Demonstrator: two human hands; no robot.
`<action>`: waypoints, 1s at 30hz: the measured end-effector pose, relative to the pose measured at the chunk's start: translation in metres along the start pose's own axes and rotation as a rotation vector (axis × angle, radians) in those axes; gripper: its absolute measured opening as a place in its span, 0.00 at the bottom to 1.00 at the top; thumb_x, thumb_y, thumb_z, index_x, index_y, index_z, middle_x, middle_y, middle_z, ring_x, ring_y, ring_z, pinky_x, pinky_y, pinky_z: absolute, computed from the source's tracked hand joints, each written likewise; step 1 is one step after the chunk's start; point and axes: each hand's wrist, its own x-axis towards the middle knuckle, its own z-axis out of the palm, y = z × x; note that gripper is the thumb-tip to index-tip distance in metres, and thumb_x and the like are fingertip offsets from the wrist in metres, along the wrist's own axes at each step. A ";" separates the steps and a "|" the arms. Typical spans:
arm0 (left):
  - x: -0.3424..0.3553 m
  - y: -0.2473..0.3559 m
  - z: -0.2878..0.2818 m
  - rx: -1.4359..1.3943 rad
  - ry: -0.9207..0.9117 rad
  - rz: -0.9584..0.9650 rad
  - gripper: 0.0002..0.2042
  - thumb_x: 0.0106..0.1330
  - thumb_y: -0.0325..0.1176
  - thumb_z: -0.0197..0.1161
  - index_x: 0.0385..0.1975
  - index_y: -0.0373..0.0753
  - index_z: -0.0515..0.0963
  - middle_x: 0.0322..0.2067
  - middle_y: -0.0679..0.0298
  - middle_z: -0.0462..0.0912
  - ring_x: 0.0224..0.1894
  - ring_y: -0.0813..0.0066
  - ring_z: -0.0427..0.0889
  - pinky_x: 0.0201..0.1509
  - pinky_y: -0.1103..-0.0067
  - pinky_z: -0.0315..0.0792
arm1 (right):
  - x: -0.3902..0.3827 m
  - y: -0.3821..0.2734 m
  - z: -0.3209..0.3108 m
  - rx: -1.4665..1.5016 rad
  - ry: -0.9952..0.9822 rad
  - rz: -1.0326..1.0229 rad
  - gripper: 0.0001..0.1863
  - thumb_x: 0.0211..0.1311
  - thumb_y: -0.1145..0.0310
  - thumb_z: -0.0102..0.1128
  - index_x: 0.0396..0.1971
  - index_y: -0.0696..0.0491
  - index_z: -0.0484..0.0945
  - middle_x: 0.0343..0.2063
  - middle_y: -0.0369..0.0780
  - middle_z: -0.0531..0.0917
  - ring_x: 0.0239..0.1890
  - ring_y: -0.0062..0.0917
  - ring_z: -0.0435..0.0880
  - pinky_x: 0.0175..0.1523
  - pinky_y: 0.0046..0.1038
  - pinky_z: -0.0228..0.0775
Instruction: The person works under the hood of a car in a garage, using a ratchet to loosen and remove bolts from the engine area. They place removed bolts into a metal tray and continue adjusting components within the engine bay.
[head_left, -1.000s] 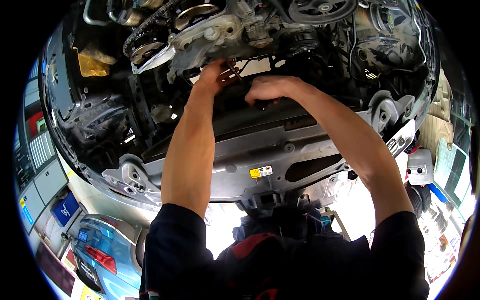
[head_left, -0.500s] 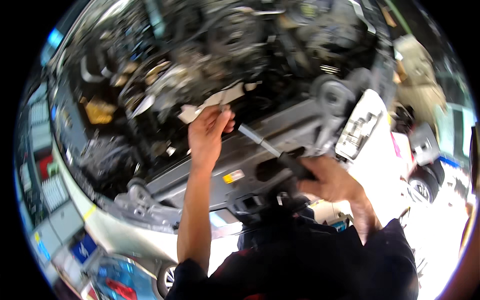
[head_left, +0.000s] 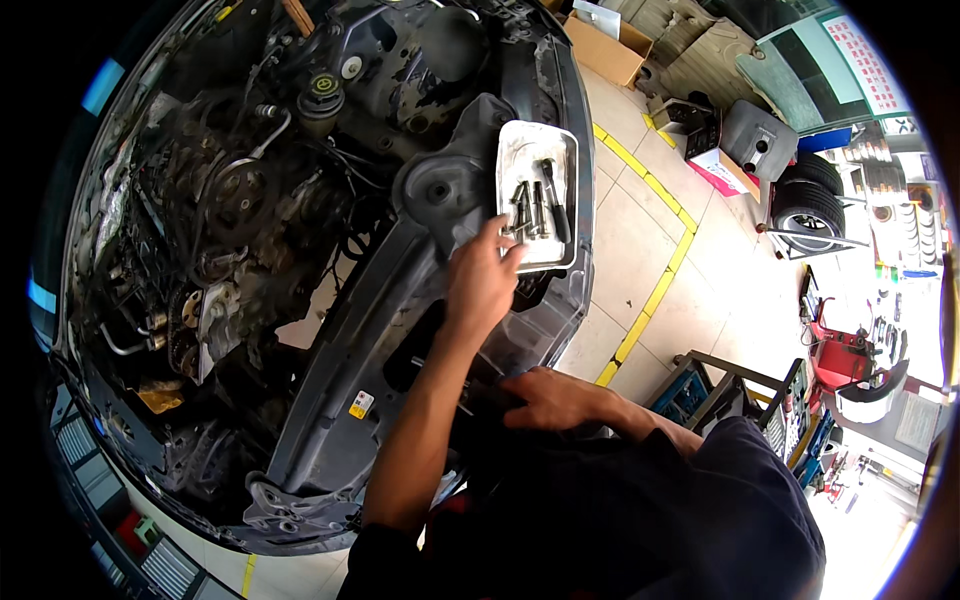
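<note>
Two hands (head_left: 482, 285); one tray (head_left: 518, 152); two tyres (head_left: 806, 206)

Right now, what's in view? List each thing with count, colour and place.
Tray: one, white, on the car's front edge
Handled tool: one, black handle, tray's right side
Bolts: several, grey, in the tray; overlapping, exact count unclear
Engine: one, grey and black, left
Cap: one, black, upper left
Label: one, white and yellow, on the front panel
Carton: one, brown, floor, top
Case: one, grey, above the tyres
Tyres: at least two, black, right
Floor lines: several, yellow
Left hand: one, bare, fingertips at the tray's lower left
Right hand: one, bare, below the tray; grip unclear
</note>
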 end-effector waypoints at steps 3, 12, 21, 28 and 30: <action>-0.045 -0.006 -0.055 -0.040 0.087 -0.173 0.15 0.64 0.37 0.62 0.47 0.36 0.76 0.32 0.58 0.84 0.33 0.67 0.84 0.40 0.74 0.76 | 0.005 0.004 -0.001 0.024 0.065 -0.035 0.22 0.56 0.57 0.55 0.38 0.64 0.76 0.29 0.55 0.81 0.38 0.49 0.81 0.45 0.44 0.71; -0.114 -0.058 -0.195 -0.619 0.510 -0.568 0.16 0.69 0.42 0.57 0.46 0.35 0.75 0.36 0.59 0.84 0.26 0.80 0.79 0.29 0.83 0.76 | 0.137 -0.122 -0.021 -0.252 0.052 -0.377 0.28 0.59 0.57 0.55 0.48 0.66 0.65 0.29 0.59 0.80 0.38 0.50 0.81 0.42 0.43 0.73; -0.060 -0.294 -0.235 -0.940 0.373 -0.989 0.08 0.65 0.33 0.58 0.35 0.37 0.79 0.30 0.60 0.83 0.32 0.69 0.83 0.35 0.72 0.81 | 0.328 -0.190 -0.035 -0.733 -0.294 -0.150 0.25 0.58 0.51 0.53 0.32 0.62 0.80 0.30 0.50 0.81 0.40 0.40 0.80 0.45 0.36 0.70; -0.045 -0.387 -0.221 -0.781 0.438 -1.038 0.08 0.63 0.33 0.61 0.36 0.34 0.78 0.30 0.56 0.81 0.31 0.61 0.83 0.33 0.62 0.82 | 0.459 -0.101 0.006 -0.718 -0.421 0.028 0.23 0.61 0.53 0.57 0.33 0.62 0.81 0.32 0.47 0.84 0.33 0.34 0.85 0.40 0.32 0.77; -0.043 -0.404 -0.222 -0.705 0.392 -1.046 0.09 0.63 0.34 0.61 0.35 0.34 0.79 0.31 0.55 0.83 0.31 0.61 0.84 0.32 0.64 0.82 | 0.475 -0.096 0.012 -0.591 -0.471 0.121 0.23 0.64 0.54 0.55 0.32 0.64 0.80 0.29 0.46 0.84 0.24 0.30 0.85 0.31 0.29 0.79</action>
